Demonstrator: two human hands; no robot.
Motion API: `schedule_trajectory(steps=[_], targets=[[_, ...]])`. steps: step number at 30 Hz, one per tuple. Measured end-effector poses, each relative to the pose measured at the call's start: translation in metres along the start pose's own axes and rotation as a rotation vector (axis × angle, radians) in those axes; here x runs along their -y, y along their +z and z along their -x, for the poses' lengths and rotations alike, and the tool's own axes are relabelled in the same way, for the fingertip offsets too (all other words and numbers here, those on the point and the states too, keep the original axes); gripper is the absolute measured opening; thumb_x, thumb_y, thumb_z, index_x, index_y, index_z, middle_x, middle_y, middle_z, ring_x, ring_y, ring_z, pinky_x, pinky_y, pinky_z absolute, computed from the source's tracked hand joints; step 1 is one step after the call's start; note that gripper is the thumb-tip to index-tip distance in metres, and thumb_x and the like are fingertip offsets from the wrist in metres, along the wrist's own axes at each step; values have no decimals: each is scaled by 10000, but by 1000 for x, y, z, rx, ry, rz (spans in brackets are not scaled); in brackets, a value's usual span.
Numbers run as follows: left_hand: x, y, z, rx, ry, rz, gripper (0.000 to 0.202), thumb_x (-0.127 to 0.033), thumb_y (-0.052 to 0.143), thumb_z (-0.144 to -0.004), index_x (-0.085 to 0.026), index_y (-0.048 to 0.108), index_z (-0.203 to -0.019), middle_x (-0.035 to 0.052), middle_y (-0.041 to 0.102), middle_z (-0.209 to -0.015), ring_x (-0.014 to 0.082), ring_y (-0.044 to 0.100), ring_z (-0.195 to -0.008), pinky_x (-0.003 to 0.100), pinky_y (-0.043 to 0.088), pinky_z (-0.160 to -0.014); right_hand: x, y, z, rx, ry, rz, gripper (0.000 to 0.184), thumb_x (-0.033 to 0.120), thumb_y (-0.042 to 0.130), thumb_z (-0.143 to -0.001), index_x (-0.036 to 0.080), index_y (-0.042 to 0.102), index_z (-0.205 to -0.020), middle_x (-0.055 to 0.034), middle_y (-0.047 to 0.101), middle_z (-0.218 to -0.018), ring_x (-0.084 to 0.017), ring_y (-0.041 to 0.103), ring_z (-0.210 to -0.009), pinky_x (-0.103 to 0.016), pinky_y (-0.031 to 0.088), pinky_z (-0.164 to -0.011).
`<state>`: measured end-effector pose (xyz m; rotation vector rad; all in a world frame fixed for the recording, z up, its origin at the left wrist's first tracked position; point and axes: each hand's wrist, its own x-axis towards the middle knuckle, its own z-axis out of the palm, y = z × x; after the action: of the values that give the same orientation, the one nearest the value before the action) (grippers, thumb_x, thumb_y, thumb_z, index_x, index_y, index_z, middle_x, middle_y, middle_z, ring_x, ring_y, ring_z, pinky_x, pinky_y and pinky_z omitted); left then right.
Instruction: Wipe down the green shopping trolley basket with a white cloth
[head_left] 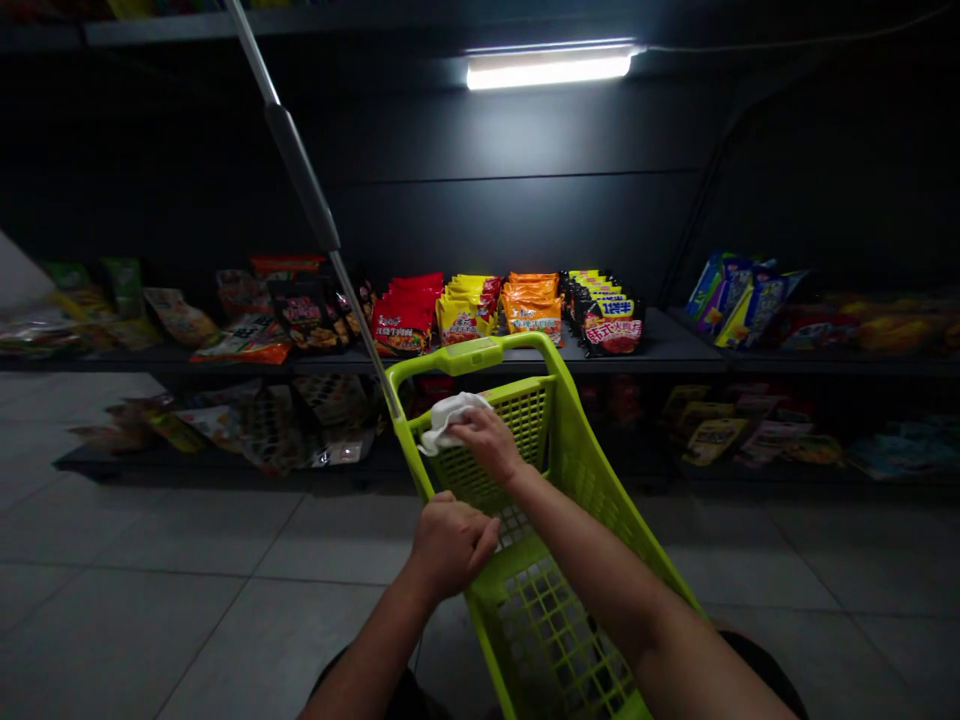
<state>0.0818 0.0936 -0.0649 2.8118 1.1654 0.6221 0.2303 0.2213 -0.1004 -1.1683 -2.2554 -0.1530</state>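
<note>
A lime-green plastic shopping basket (pixel 596 450) with grid walls and a long metal pull handle (pixel 304 175) stands in front of me. My right hand (pixel 486 437) reaches over it, closed on a crumpled white cloth (pixel 452 415). The cloth lies against the upper edge of the basket's far end wall, near the corner where the pull handle joins. On the left rim, my left hand (pixel 452 545) is closed around the green edge. Its fingertips are partly hidden. Through the grid of the basket's floor, grey tiles show.
A dark shelf (pixel 675 345) runs across ahead, holding red noodle packets (pixel 407 315), yellow packets (pixel 469 308), orange packets (pixel 532 308) and black packets (pixel 606 315). More snack bags (pixel 300 310) lie left and on the lower shelf. A lamp (pixel 549 68) glows above.
</note>
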Motion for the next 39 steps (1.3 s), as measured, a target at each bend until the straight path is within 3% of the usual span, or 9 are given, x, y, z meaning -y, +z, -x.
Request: schedule_trajectory(steps=[6, 11, 14, 21, 24, 29, 32, 36, 39], targets=[[2, 2, -7, 27, 22, 8, 445, -308, 396, -973, -224, 614, -595, 16, 708, -611, 155, 624, -599, 393, 319, -663, -62, -48, 11, -392, 673, -5, 343, 214, 473, -952, 158, 681, -1219, -144, 585, -1199, -268, 525, -1154, -400, 431, -1005], [2, 5, -9, 46, 40, 5, 431, -312, 416, -964, -226, 644, -609, 24, 716, -618, 156, 633, -605, 374, 350, -675, 4, -34, -26, -73, 138, 19, 411, 135, 476, -923, 261, 624, -1285, -57, 583, -1387, -252, 381, -1383, -486, 148, -1212], [2, 3, -7, 78, 17, -37, 446, -321, 410, -972, -222, 682, -633, 41, 728, -634, 162, 648, -606, 359, 378, -681, 12, -31, -39, 59, -68, 30, 449, 140, 459, -942, 285, 567, -1353, -28, 584, -1409, -218, 438, -1346, -465, 127, -1219], [8, -6, -28, 316, -230, -244, 574, -456, 345, -1002, -174, 772, -741, 154, 768, -751, 250, 712, -653, 324, 416, -588, -72, -72, -4, -78, 373, 146, 355, 120, 427, -959, 209, 650, -1221, -88, 647, -1311, -250, 490, -1269, -441, 267, -1132], [12, -6, -39, 313, -212, -241, 507, -426, 368, -993, -180, 776, -821, 153, 778, -815, 244, 723, -686, 309, 432, -585, -46, -61, -8, -90, 385, 171, 311, 160, 420, -993, 229, 650, -1191, -74, 661, -1290, -258, 484, -1263, -455, 268, -1114], [12, -4, -36, 354, -98, -204, 377, -440, 506, -927, -221, 748, -738, 100, 769, -761, 211, 697, -634, 291, 412, -560, 7, -34, -27, 49, -45, 124, 337, 229, 421, -1021, 297, 570, -1315, -32, 607, -1388, -231, 450, -1311, -426, 267, -1106], [15, -3, -28, 212, -70, -163, 465, -448, 386, -998, -225, 703, -741, 63, 750, -741, 181, 666, -631, 280, 385, -564, -20, -41, -14, 41, -19, 123, 357, 200, 424, -1011, 280, 576, -1324, -42, 601, -1396, -234, 427, -1340, -424, 258, -1116], [21, -1, -23, -54, -14, -68, 498, -385, 355, -1027, -206, 590, -627, 22, 663, -612, 140, 602, -587, 282, 337, -579, -74, -57, 15, -183, 355, 109, 384, 132, 423, -966, 224, 640, -1269, -100, 596, -1379, -262, 399, -1356, -451, 271, -1134], [21, 1, -25, -75, 52, -31, 491, -375, 383, -1018, -204, 552, -590, 6, 631, -573, 130, 569, -553, 296, 297, -567, -67, -46, 17, -335, 484, 84, 401, 95, 408, -940, 218, 675, -1213, -110, 609, -1312, -258, 418, -1320, -441, 291, -1140]])
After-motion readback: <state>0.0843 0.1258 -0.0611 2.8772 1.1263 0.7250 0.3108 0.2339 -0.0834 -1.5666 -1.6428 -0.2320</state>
